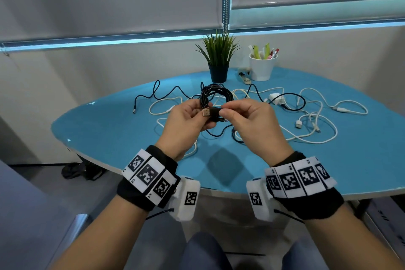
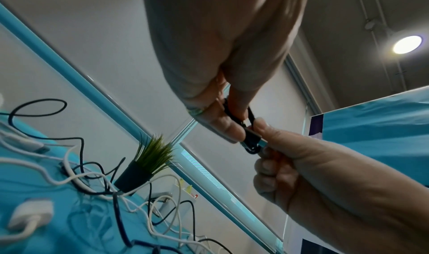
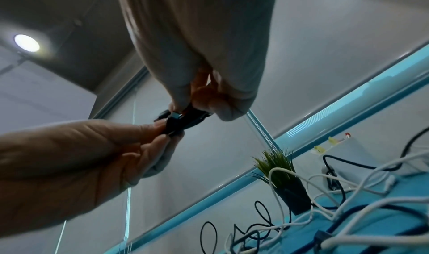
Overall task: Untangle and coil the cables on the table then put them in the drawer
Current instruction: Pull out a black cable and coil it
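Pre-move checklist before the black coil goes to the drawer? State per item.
1. Black coil held off the table: ok.
2. Left hand grips the coil: ok.
3. Right hand pinches the USB plug end: ok.
4. Plug end tucked so the coil holds: cannot tell.
5. Coil free of the loose cables on the table: cannot tell.
6. Drawer in view and open: not ok, none visible.

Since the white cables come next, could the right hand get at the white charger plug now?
Probably not yet: the right hand pinches the black cable's USB plug. The white charger plug lies unobstructed beyond it.
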The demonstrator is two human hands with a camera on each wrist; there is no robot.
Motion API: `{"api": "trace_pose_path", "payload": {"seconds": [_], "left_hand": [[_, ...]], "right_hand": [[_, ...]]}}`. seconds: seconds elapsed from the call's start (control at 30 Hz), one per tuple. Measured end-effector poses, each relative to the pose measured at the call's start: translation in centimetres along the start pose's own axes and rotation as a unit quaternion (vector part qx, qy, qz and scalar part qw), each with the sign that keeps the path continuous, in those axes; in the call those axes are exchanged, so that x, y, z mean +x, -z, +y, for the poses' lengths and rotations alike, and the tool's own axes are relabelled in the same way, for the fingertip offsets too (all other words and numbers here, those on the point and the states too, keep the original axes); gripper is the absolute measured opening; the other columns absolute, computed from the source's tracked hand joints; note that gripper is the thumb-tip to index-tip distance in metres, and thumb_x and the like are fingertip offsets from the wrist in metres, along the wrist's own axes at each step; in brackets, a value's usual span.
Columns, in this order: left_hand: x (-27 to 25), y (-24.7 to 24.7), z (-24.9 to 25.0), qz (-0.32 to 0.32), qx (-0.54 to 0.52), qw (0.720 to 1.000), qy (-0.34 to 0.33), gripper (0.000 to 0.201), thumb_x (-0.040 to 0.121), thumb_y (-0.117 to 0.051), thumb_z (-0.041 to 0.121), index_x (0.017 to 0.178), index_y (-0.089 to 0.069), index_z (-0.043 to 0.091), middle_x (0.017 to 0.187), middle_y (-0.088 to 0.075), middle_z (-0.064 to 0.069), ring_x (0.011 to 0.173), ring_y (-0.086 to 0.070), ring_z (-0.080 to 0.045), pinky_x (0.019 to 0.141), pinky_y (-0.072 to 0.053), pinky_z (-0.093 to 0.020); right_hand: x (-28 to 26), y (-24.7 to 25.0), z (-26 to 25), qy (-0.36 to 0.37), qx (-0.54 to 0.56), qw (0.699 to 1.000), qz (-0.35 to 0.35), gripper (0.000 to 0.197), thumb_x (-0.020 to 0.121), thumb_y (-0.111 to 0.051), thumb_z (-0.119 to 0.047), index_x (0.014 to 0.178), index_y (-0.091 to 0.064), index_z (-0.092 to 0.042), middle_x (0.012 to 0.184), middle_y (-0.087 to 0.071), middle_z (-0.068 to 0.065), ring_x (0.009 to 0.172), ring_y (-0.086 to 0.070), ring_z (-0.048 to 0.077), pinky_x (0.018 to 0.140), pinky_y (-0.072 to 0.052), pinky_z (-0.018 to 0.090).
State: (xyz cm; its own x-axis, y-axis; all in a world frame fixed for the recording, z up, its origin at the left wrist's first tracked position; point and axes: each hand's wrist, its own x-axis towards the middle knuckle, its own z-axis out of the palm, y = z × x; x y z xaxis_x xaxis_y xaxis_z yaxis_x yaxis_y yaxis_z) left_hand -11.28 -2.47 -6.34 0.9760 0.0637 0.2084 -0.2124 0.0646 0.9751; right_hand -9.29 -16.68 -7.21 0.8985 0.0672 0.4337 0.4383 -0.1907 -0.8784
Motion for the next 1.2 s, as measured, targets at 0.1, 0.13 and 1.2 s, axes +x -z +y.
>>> {"api": "trace_pose_path", "payload": {"seconds": [0.1,0.13,1.2], "left_hand": [[-0.1,-0.3,-0.2,-0.011,-0.005,1.000,-0.004,0.015,0.090,-0.052,-0.003,0.103,-0.060,0.001,0.083,-0.063,-0.004,0.071,-0.065,-0.004,0.066,-0.055,-0.015],[-0.1,-0.4,-0.2,-0.010,-0.007,1.000,-0.004,0.016,0.090,-0.052,-0.003,0.105,-0.059,0.000,0.083,-0.062,-0.004,0.070,-0.065,-0.003,0.065,-0.055,-0.015],[0.0,-0.1,0.0,-0.009,-0.032,0.999,-0.017,0.009,0.093,-0.050,0.003,0.101,-0.052,0.004,0.100,-0.057,-0.011,0.080,-0.065,-0.013,0.068,-0.056,-0.018]], "right_hand": [[0.2,0.3,0.1,0.045,-0.085,0.995,0.025,0.011,0.084,-0.067,-0.024,0.075,-0.063,-0.029,0.074,-0.051,-0.002,0.064,-0.046,0.005,0.063,-0.037,0.013],[0.3,0.5,0.0,0.043,-0.091,0.994,0.033,0.013,0.084,-0.066,-0.025,0.074,-0.060,-0.029,0.076,-0.050,-0.001,0.065,-0.046,0.005,0.063,-0.036,0.014],[0.7,1.5,-1.5,-0.003,0.064,0.994,-0.084,0.018,0.086,-0.061,0.001,0.086,-0.064,-0.017,0.081,-0.066,0.006,0.068,-0.062,0.011,0.061,-0.049,0.019]]}}
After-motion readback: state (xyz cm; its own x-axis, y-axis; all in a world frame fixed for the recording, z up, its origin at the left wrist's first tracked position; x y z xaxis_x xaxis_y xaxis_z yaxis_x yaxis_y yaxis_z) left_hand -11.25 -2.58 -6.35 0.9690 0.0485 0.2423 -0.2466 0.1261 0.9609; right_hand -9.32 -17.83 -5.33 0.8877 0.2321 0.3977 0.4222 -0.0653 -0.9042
